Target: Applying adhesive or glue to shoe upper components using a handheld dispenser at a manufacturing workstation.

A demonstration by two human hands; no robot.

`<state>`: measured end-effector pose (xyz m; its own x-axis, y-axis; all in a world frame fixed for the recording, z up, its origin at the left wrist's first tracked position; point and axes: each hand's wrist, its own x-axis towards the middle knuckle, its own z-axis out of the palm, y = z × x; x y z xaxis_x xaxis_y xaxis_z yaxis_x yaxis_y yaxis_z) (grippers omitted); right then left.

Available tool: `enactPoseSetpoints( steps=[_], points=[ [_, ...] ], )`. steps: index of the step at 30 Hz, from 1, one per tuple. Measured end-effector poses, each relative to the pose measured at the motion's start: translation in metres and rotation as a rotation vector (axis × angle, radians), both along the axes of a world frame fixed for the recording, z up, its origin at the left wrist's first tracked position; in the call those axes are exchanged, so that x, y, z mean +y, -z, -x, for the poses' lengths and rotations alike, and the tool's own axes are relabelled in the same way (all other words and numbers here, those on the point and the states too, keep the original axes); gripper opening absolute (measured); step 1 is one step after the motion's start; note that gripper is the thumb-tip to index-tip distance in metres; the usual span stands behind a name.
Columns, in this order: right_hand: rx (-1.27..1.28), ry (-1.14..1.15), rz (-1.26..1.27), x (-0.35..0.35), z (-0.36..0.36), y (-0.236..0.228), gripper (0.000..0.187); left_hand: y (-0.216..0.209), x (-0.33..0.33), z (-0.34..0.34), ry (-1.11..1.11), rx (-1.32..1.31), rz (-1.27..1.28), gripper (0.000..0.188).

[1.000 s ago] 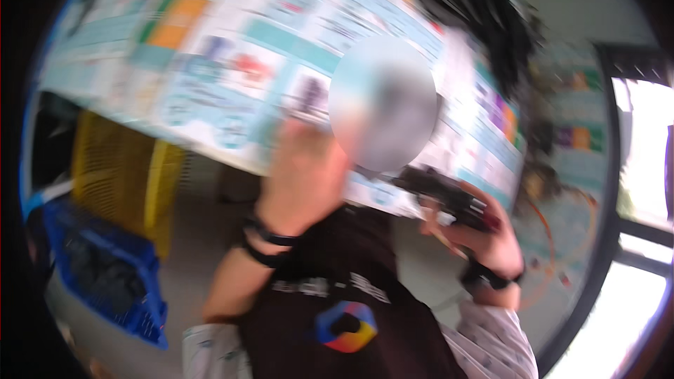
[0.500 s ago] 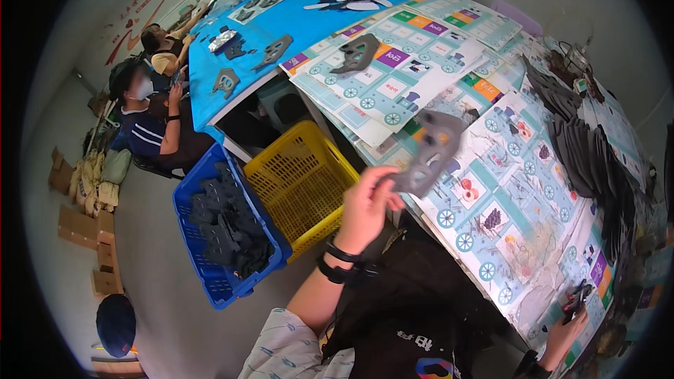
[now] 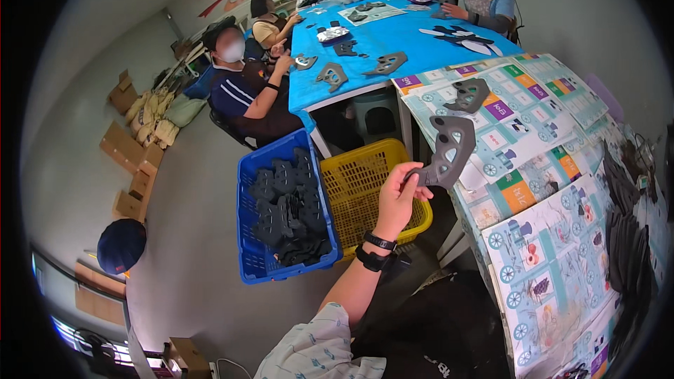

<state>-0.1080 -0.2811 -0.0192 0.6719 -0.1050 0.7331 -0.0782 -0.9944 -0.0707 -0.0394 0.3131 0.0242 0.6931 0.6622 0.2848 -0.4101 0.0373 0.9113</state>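
My left hand (image 3: 399,200) grips a dark grey moulded piece with cutouts (image 3: 460,158) by its lower end, fingers closed round it. The piece is held up over the near left edge of the sheet-covered table (image 3: 547,274). A similar grey piece (image 3: 469,95) lies on the sheets just beyond it. Below and left of the hand stands a yellow slatted crate (image 3: 419,221). Beside that, a blue crate (image 3: 289,275) contains a heap of dark grey pieces (image 3: 284,203). My right hand is out of the picture; only a bit of a dark tool (image 3: 577,370) shows at the lower edge.
Stacked dark strips (image 3: 628,245) lie along the table's right side. A blue-covered table (image 3: 393,42) ahead carries more grey pieces (image 3: 330,77) and a foil-topped box (image 3: 333,33). Several people sit around it, the nearest person (image 3: 242,95) at left. Cartons (image 3: 130,147) line the left wall.
The view has swung left, bringing more of the blue table and the people into sight. My left hand still holds the grey piece. My right hand, earlier holding a red-and-black tool, has left the picture.
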Motion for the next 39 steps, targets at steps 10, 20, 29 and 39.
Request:
enactPoseSetpoints(
  steps=[10, 20, 29, 39],
  points=[
    [0.003, -0.123, 0.015, 0.015, -0.012, -0.014, 0.022, 0.0, 0.015, 0.002, 0.096, 0.024, 0.038, 0.024],
    [-0.136, -0.163, 0.051, -0.005, -0.019, 0.009, 0.009, -0.007, 0.049, -0.097, 0.28, 0.055, 0.171, 0.04],
    [-0.133, -0.174, 0.057, -0.004, -0.013, 0.006, 0.008, -0.129, -0.034, 0.017, 1.203, -0.292, 0.683, 0.112],
    [-0.05, -0.223, 0.094, -0.012, -0.019, 0.014, 0.009, -0.153, -0.078, 0.067, 1.329, -0.341, -0.737, 0.127]
  ],
)
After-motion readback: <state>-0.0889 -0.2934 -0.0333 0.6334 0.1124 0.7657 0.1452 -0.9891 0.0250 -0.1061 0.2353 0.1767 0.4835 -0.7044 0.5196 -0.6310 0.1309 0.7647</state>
